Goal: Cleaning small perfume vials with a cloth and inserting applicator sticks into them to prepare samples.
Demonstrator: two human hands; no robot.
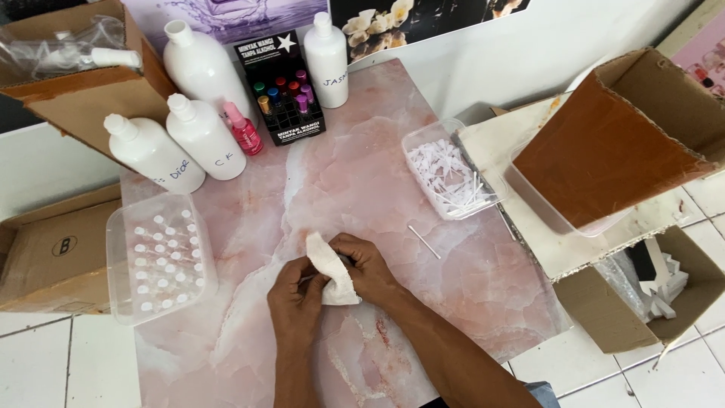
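Both hands, left hand (296,298) and right hand (368,266), curled closed around crumpled white cloth (329,270), gripped it just above pink marbled bench (362,174).

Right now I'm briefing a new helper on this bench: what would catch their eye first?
Probably the two hands, left hand and right hand, meeting over a crumpled white cloth at the middle of the pink marbled tabletop. Next, the cluster of big white bottles at the back left, and the clear tray of small white-capped vials on the left.
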